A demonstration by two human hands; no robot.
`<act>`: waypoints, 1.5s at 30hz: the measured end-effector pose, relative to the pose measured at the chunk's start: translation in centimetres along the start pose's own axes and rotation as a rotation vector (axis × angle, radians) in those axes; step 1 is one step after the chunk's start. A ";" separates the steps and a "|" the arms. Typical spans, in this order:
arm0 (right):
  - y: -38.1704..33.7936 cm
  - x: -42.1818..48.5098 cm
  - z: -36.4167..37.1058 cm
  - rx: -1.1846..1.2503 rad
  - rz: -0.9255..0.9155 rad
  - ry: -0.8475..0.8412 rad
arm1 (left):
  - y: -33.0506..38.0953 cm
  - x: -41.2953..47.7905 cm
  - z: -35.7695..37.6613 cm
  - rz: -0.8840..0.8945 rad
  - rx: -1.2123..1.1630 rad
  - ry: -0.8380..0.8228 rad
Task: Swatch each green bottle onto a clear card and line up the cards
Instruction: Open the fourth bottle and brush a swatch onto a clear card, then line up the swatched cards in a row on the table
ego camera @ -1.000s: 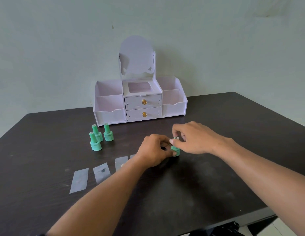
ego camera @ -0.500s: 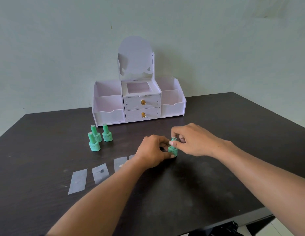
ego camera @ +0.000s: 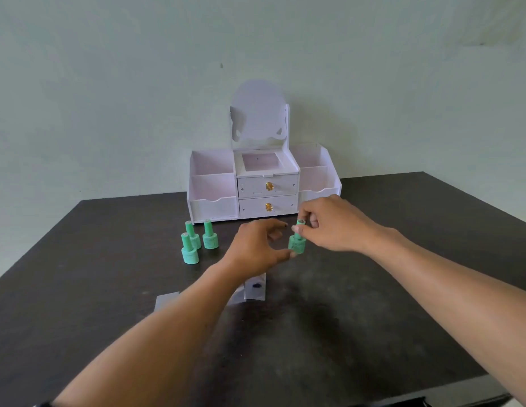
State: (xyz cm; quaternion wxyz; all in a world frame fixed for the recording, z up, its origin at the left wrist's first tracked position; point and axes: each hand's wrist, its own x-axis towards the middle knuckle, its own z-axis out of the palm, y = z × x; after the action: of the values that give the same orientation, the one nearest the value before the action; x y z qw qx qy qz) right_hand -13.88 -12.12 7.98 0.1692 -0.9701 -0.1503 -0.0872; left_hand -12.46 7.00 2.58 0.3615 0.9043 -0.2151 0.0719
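The small green bottle (ego camera: 297, 244), standing right of three others (ego camera: 197, 242), appears light, rigid and tippable: right hand (ego camera: 333, 223) pinches its cap, left hand (ego camera: 260, 248), fingers loosely curled, touches its base, the steadier hold.

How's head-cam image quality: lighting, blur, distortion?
Head view: soft, even light, no hard shadows; faint sheen on the dark table. Wide-angle bend shows in the table edges. Left hand slightly motion-soft; right hand and its green bottle fairly sharp. Clear cards low-contrast, partly hidden by the left forearm.
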 end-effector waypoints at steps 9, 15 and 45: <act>-8.4 6.2 4.0 0.061 -0.069 -0.047 | -6.1 -4.2 -9.5 -0.155 0.107 0.250; -12.3 8.2 7.2 0.035 -0.083 -0.078 | -9.9 -6.4 -11.4 -0.225 0.134 0.295; -12.4 5.7 7.0 0.200 -0.103 -0.005 | -11.3 -11.3 -13.2 -0.291 0.153 0.119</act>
State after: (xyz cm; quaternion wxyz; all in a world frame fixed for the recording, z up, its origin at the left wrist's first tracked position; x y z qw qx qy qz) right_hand -11.65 2.96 6.54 0.2603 -0.9395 -0.2086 -0.0779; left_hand -17.27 27.14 1.95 0.3101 0.9451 -0.0541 0.0883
